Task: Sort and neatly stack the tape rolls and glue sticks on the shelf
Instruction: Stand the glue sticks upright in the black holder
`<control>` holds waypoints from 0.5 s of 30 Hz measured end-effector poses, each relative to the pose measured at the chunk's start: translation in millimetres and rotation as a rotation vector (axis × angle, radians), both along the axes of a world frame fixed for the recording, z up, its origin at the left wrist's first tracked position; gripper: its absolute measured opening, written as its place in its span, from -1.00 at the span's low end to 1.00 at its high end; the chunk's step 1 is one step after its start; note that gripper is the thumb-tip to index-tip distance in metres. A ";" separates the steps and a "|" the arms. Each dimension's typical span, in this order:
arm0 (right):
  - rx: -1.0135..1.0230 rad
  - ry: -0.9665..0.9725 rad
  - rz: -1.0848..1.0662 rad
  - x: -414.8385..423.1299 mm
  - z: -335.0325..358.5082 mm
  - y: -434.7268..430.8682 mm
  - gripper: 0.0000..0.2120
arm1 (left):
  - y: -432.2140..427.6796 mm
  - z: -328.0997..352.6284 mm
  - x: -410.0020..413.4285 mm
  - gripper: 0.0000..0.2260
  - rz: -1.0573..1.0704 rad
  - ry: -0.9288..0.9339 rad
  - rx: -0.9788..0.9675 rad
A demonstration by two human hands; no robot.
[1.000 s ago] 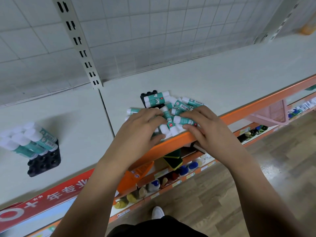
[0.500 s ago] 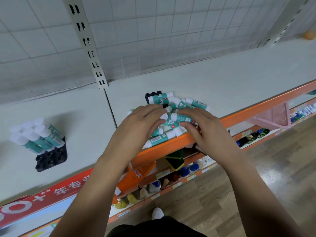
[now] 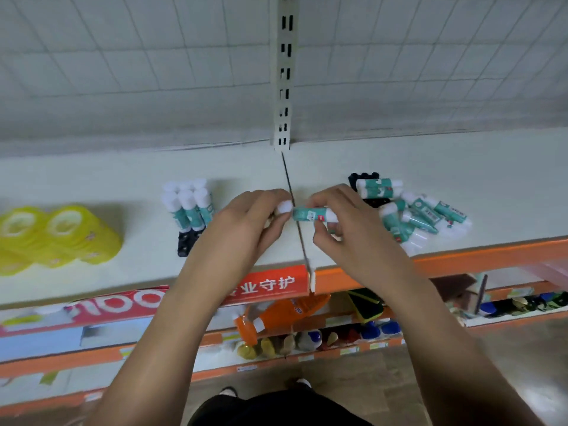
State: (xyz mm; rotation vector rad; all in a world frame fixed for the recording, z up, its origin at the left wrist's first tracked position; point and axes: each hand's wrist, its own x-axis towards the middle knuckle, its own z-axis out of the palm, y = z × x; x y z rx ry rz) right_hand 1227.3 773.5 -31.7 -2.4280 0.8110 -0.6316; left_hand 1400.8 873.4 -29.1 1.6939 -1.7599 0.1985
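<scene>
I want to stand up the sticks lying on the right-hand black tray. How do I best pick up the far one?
Probably by its white right end, from the right. The far glue stick lies flat across the black tray, a second stick against its near side crowding any grip across the body; that end juts free.

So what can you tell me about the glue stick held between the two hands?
The glue stick is a small, plastic-looking tube with a teal label and white at both ends, the left end looking like a cap. It lies about level, above the seam in the shelf. The left hand pinches the left end and the right hand grips the right end.
</scene>
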 end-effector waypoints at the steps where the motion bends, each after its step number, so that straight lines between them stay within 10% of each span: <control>1: 0.006 -0.013 0.021 9.5 0.1 3.3 -0.78 | 8.4 -0.6 7.0 -0.81 0.021 0.006 -0.003; 15: 0.097 -0.126 0.089 95.5 4.5 45.7 -0.64 | 72.9 -8.0 78.1 -0.78 0.128 0.103 -0.028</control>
